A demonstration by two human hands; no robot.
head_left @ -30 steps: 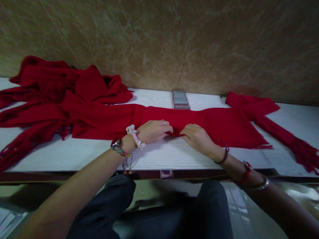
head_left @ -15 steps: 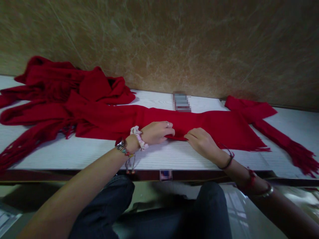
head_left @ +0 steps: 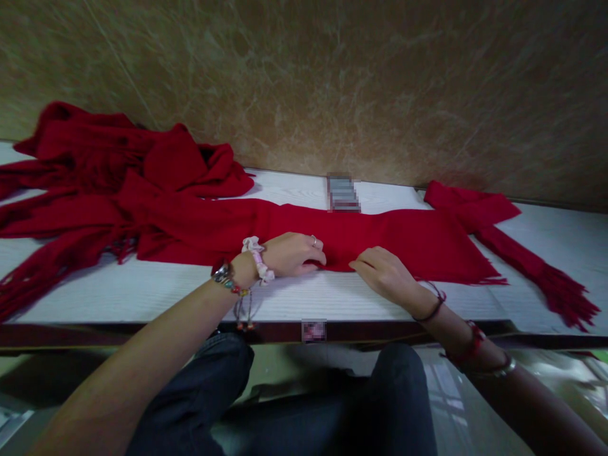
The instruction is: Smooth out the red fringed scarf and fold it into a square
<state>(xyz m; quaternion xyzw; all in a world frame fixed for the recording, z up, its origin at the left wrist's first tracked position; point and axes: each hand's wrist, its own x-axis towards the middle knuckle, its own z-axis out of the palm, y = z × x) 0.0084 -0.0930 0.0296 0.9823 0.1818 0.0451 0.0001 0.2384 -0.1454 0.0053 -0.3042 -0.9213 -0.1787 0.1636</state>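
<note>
A long red scarf (head_left: 403, 237) lies stretched flat across the white bench, its fringed end to the right. My left hand (head_left: 292, 253) rests on the scarf's near edge, fingers curled over the cloth; the fingertips are partly hidden. A short stretch to the right, my right hand (head_left: 382, 272) pinches the same edge between thumb and fingers. Between the two hands the edge runs nearly straight. Toward the left, the scarf runs into a heap of rumpled red scarves (head_left: 175, 164), where its other end cannot be made out.
Another red fringed scarf (head_left: 536, 266) lies loosely bent on the right. A blurred-out grey rectangle (head_left: 344, 193) sits behind the scarf, close to the brown marbled wall (head_left: 304, 95). The white bench (head_left: 332, 297) ends in a dark front edge above my knees.
The view has shifted slightly, moving the scene left. Both hands stay at the scarf's near edge, and the cloth between them now lies a little lower and flatter.
</note>
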